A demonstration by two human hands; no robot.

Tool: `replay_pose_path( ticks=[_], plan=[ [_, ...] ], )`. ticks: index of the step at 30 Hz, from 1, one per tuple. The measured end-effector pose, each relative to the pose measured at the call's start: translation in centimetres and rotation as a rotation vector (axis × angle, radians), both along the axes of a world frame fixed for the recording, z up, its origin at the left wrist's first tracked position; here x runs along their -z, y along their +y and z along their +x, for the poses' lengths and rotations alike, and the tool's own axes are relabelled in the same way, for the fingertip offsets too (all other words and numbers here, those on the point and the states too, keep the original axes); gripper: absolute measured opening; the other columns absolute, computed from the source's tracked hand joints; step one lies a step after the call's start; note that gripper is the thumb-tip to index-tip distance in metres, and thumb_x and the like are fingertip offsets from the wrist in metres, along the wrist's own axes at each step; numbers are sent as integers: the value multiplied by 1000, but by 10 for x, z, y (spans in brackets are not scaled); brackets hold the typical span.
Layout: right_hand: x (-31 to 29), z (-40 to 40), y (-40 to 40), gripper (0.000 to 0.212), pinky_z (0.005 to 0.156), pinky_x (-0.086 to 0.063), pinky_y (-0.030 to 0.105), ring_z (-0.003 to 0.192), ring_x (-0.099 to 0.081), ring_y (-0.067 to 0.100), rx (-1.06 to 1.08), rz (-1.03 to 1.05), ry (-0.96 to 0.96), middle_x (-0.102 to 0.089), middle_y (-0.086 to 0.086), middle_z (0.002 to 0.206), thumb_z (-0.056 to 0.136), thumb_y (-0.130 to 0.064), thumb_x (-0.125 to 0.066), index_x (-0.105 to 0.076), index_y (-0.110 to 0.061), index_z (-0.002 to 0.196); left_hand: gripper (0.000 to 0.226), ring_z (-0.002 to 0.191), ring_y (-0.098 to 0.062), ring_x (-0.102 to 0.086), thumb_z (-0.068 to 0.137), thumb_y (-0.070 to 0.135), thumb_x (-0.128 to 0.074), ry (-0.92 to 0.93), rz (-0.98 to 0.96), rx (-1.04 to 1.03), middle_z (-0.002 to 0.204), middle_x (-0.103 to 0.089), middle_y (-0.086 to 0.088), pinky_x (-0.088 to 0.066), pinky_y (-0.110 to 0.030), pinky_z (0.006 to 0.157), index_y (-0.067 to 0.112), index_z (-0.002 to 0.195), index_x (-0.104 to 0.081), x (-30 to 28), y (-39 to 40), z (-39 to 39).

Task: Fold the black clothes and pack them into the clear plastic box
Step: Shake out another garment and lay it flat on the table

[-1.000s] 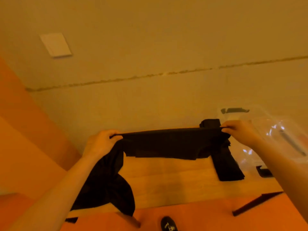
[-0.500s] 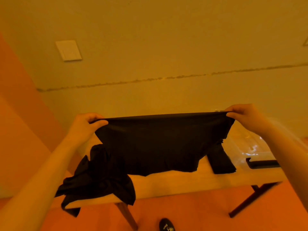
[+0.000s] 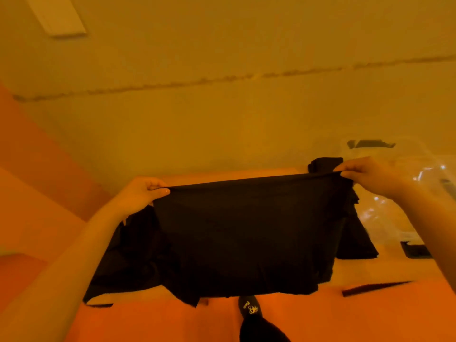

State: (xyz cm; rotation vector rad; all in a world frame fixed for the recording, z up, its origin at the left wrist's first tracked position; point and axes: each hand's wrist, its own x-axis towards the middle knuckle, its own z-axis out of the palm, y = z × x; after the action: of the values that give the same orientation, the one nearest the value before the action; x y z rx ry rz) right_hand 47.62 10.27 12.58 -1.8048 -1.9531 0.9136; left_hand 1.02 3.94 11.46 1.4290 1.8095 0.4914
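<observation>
Two hands (image 3: 140, 193) (image 3: 365, 176), taut black cloth (image 3: 246, 233)

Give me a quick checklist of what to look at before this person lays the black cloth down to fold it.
1. Left hand pinches a top corner of the black garment: ok.
2. Right hand pinches the other corner: ok.
3. Top edge stretched straight between the hands: ok.
4. Table free for laying it flat: not ok, other black clothes lie beneath.
5. Clear plastic box near the right hand: ok.
6. Room left in the box: cannot tell.
</observation>
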Motion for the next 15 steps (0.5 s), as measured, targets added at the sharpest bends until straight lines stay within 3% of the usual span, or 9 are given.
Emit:
replay_pose_path(
  ticks=[3,6,8,10,12,15],
  plan=[
    [58,-15,71,20,57,-46,16,76,-57,18,12,-104,-37,-57,-1,79,93,1,-46,-64,-8,92,18,73,-4,-54,90,15,-58,-43,-83,-117,82,-60,6,-42,-19,60,25,76,-58,60,62,5],
    [121,-29,137,25,74,-40,32,93,-58,33,32,-124,-112,-60,12,85,94,-1,-46,-60,-10,75,12,81,-15,-58,92,18,-56,-36,-182,-172,93,-63,-4,-45,-25,70,15,82,-62,114,120,13],
    [155,-38,170,23,83,-41,35,106,-55,34,36,-159,-181,-63,17,107,95,0,-43,-66,-5,99,17,101,-23,-58,91,20,-58,64,-190,-192,108,-63,-10,-44,-32,84,8,101,-65,145,152,14],
    [176,-47,192,34,88,-45,39,113,-53,34,81,-186,-267,-56,19,124,93,6,-41,-57,-4,121,28,111,-30,-55,93,16,-55,241,-133,-170,120,-60,-16,-41,-35,90,2,117,-60,169,175,12],
    [186,-59,198,45,91,-45,41,117,-50,34,123,-66,-343,-47,19,134,89,10,-42,-48,-5,131,33,114,-34,-52,94,11,-49,396,-3,-162,127,-54,-20,-42,-40,93,2,126,-52,181,182,17],
    [196,-80,171,42,103,-37,45,124,-44,38,66,179,-348,-44,23,137,92,-1,-48,-45,1,133,36,116,-34,-50,93,18,-50,535,242,-68,129,-52,-19,-42,-45,97,4,127,-50,190,158,47]
  ],
)
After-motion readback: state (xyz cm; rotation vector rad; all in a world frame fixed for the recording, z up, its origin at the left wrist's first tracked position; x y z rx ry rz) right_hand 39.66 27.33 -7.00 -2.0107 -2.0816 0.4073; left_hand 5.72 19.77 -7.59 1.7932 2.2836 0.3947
